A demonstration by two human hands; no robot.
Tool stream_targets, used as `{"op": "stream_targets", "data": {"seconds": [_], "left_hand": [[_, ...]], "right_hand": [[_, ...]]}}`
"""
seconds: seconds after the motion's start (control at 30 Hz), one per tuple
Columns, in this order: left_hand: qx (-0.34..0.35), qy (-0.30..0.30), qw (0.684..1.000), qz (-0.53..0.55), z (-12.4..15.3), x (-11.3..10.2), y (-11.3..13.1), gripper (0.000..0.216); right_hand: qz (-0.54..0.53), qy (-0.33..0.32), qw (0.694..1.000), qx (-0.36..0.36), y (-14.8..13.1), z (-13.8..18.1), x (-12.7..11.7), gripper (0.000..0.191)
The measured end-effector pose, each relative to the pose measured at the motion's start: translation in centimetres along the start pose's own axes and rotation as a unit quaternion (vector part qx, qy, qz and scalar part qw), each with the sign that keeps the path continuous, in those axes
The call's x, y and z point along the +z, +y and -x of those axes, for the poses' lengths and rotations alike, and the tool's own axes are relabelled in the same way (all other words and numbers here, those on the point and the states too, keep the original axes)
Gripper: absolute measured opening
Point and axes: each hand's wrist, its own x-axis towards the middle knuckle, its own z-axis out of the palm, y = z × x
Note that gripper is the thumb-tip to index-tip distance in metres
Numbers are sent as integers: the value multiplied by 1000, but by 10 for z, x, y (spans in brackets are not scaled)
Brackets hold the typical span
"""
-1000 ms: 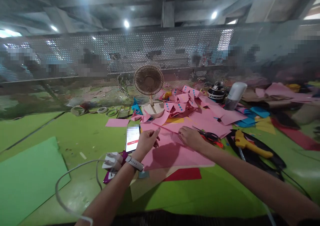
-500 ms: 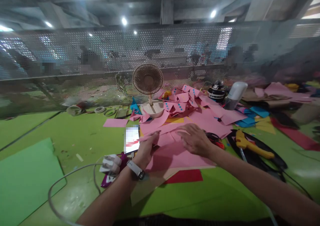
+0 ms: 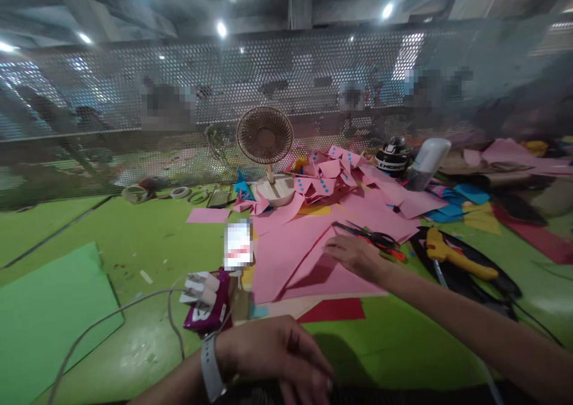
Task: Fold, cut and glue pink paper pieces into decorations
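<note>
My right hand [image 3: 356, 257] is over a sheet of pink paper [image 3: 308, 258], its fingers closed together at the sheet's upper right edge. The sheet's slanting left edge stands off the larger pink paper [image 3: 271, 255] below it. Just behind that hand lie scissors [image 3: 378, 239] with black blades and some red on the handles. My left hand [image 3: 286, 357], with a pale watch band at the wrist, hangs over the table's front edge. Its fingers droop apart and loosely bent, with nothing seen in them; the fingertips are partly lost in the dark.
A lit phone [image 3: 238, 245] and a purple power strip with a white plug [image 3: 201, 288] lie left. Behind stand a fan [image 3: 265, 136] and a heap of folded pink pieces [image 3: 326, 172]. A yellow glue gun [image 3: 456, 255] rests right on a black tray. Green sheet [image 3: 58, 309] far left.
My left hand has let go of the pink paper and drawn back to the table's front edge. My right hand has stayed over the paper, shifted slightly right; the scissors show more.
</note>
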Motion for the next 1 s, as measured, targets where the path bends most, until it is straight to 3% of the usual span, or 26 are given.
{"op": "stream_targets", "data": {"seconds": [0.03, 0.1, 0.13, 0.17, 0.2, 0.27, 0.3, 0.43, 0.57, 0.9, 1.0], "left_hand": [[7, -23, 998, -57, 6, 1, 5, 40], [116, 63, 972, -195, 7, -10, 17, 38], [165, 155, 930, -291, 3, -20, 23, 35], [197, 250, 868, -381, -4, -33, 27, 33], [214, 302, 802, -468, -13, -47, 29, 32], [227, 311, 685, -619, -35, -72, 25, 35], [222, 288, 650, -668, -45, -82, 21, 40], [173, 269, 572, -756, -69, -93, -1, 48], [152, 266, 552, -776, -70, -87, -8, 48], [205, 251, 616, -718, -68, -73, -2, 44], [211, 256, 622, -710, -68, -72, -4, 42]], "right_hand": [[-17, -11, 1000, -4, 2, 5, 2, 26], [-42, -25, 999, -8, 5, 13, 6, 26], [-55, -28, 998, -8, 7, 16, 7, 25], [-69, -28, 997, -7, 9, 19, 8, 25], [-85, -25, 996, -4, 11, 21, 8, 25], [-111, -23, 994, 5, 16, 24, 10, 24], [-120, -25, 992, 12, 17, 25, 10, 24], [-130, -41, 990, 46, 20, 26, 12, 21], [-135, -38, 988, 59, 19, 23, 11, 20], [-182, -73, 974, 114, 20, 12, 12, 21], [-188, -69, 964, 174, 16, 5, 11, 23]]}}
